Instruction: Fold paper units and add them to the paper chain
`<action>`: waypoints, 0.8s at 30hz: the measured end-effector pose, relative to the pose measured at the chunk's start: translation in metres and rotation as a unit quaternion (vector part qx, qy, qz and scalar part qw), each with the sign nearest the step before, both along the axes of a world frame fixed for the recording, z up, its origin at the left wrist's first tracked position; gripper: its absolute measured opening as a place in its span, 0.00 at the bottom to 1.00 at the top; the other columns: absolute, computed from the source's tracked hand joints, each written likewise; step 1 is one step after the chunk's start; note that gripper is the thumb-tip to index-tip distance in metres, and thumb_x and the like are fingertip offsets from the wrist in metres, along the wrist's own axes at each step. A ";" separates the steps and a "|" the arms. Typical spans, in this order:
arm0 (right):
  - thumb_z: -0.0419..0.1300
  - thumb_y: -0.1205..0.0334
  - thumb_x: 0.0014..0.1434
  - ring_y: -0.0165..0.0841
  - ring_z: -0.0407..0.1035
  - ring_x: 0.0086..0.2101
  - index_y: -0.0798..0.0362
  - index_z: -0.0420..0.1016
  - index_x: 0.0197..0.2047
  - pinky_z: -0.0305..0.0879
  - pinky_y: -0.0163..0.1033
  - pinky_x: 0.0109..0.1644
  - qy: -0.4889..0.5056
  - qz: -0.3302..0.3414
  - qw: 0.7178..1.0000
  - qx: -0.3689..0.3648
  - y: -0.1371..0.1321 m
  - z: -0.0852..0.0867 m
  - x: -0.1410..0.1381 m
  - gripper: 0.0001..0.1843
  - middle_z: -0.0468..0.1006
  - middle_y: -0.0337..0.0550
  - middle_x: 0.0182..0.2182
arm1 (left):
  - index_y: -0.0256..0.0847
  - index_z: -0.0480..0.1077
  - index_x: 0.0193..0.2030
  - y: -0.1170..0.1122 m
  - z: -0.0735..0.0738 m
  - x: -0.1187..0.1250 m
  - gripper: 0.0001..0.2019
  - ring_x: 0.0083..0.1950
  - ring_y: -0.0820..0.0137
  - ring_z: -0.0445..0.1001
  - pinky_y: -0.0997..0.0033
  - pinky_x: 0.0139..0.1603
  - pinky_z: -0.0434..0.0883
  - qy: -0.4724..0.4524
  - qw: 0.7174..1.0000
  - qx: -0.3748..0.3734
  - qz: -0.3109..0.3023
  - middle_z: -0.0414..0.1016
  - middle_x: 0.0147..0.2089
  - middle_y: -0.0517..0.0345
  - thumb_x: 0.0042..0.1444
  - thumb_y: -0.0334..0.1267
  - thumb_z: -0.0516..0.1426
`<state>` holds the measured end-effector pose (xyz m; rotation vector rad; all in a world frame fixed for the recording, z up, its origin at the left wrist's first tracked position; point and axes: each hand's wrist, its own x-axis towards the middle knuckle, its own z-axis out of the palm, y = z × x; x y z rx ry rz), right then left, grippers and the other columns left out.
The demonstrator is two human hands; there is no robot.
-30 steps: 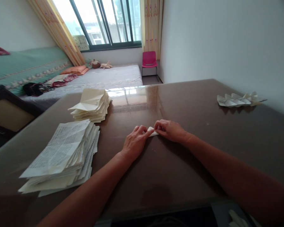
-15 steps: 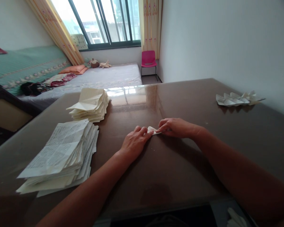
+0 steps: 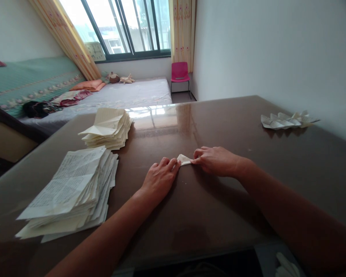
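There are two paper stacks [image 3: 65, 184] [image 3: 107, 129] and one held paper [image 3: 185, 159].

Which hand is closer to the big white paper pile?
Left. The left hand is to the right of the white paper pile, apart from it; the right hand is farther right, beyond the small folded paper.

L hand [image 3: 161, 175] & R hand [image 3: 216, 159] bare, ditto both forearms [image 3: 109, 227], tapering twd wrists [image 3: 243, 166].
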<state>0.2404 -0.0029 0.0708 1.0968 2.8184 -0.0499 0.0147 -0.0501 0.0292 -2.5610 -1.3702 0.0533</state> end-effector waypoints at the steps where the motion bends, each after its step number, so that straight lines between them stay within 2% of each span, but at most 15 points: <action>1: 0.52 0.62 0.61 0.36 0.68 0.44 0.43 0.77 0.46 0.59 0.34 0.34 -0.002 -0.001 1.000 0.002 -0.001 0.000 0.000 0.15 0.75 0.45 0.44 | 0.45 0.57 0.63 0.000 0.001 0.000 0.20 0.53 0.62 0.63 0.63 0.41 0.69 0.002 1.000 -0.002 0.003 0.67 0.57 0.55 0.64 0.35 0.48; 6: 0.51 0.62 0.63 0.37 0.65 0.45 0.46 0.78 0.45 0.60 0.35 0.39 0.011 0.013 1.000 0.007 0.000 -0.001 -0.005 0.14 0.74 0.46 0.45 | 0.46 0.58 0.62 0.000 0.004 0.000 0.19 0.54 0.63 0.63 0.64 0.42 0.69 -0.001 1.000 -0.013 0.007 0.67 0.56 0.55 0.64 0.35 0.48; 9: 0.52 0.63 0.63 0.38 0.63 0.47 0.48 0.76 0.48 0.59 0.38 0.44 0.029 0.042 0.998 0.028 0.002 -0.007 -0.011 0.14 0.73 0.48 0.46 | 0.47 0.58 0.62 0.001 0.004 0.000 0.19 0.53 0.63 0.63 0.64 0.42 0.69 -0.008 1.000 -0.014 0.008 0.67 0.55 0.56 0.65 0.36 0.48; 13: 0.52 0.62 0.65 0.39 0.63 0.48 0.50 0.70 0.54 0.58 0.40 0.44 0.038 0.057 0.996 0.062 -0.001 -0.017 -0.018 0.16 0.73 0.50 0.46 | 0.47 0.59 0.61 0.001 0.003 0.001 0.19 0.53 0.63 0.63 0.64 0.41 0.68 -0.026 1.000 -0.012 0.010 0.68 0.54 0.55 0.64 0.35 0.48; 17: 0.51 0.64 0.66 0.39 0.64 0.47 0.53 0.68 0.56 0.58 0.41 0.44 0.029 0.049 0.996 0.074 -0.008 -0.021 -0.025 0.17 0.73 0.52 0.47 | 0.47 0.60 0.60 0.001 0.001 0.002 0.18 0.52 0.62 0.63 0.64 0.41 0.68 -0.038 0.999 -0.012 0.008 0.68 0.53 0.54 0.64 0.34 0.48; 21: 0.52 0.68 0.63 0.40 0.65 0.47 0.58 0.72 0.49 0.59 0.40 0.43 0.018 0.053 0.994 0.091 -0.013 -0.024 -0.035 0.13 0.73 0.54 0.46 | 0.46 0.61 0.59 0.001 -0.001 0.003 0.17 0.52 0.62 0.64 0.64 0.43 0.68 -0.057 0.998 -0.010 0.006 0.69 0.52 0.53 0.64 0.35 0.48; 24: 0.52 0.65 0.64 0.39 0.67 0.43 0.56 0.75 0.44 0.59 0.39 0.41 0.033 0.029 0.994 0.097 -0.011 -0.027 -0.038 0.11 0.74 0.51 0.43 | 0.49 0.63 0.58 0.003 -0.003 0.000 0.17 0.53 0.63 0.64 0.64 0.45 0.68 -0.095 0.995 -0.017 0.012 0.69 0.52 0.54 0.64 0.35 0.48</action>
